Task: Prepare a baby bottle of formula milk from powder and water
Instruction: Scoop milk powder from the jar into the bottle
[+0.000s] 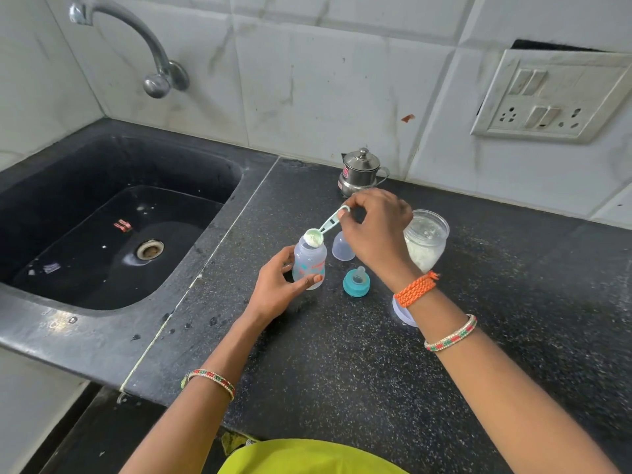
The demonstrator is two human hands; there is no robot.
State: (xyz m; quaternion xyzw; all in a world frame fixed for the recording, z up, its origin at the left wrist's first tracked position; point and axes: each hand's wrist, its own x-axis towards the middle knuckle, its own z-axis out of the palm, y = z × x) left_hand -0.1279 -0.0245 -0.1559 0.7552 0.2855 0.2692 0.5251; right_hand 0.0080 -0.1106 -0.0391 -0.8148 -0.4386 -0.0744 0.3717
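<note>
A clear baby bottle (310, 260) with printed marks stands upright and uncapped on the black counter (342, 354). My left hand (278, 287) grips its lower body. My right hand (376, 230) pinches the handle of a pale green scoop (325, 229), whose bowl holds white powder right over the bottle's mouth. An open clear jar of white powder (427, 237) stands just right of my right hand. The teal ring with its nipple (356, 282) lies on the counter right of the bottle. The clear dome cap (343, 248) stands behind it.
A small lidded steel pot (360, 172) stands at the back by the tiled wall. The jar's lid (403, 314) lies partly under my right wrist. A dark sink (113, 230) with a tap (136, 39) lies left. A switch panel (550, 97) is on the right wall.
</note>
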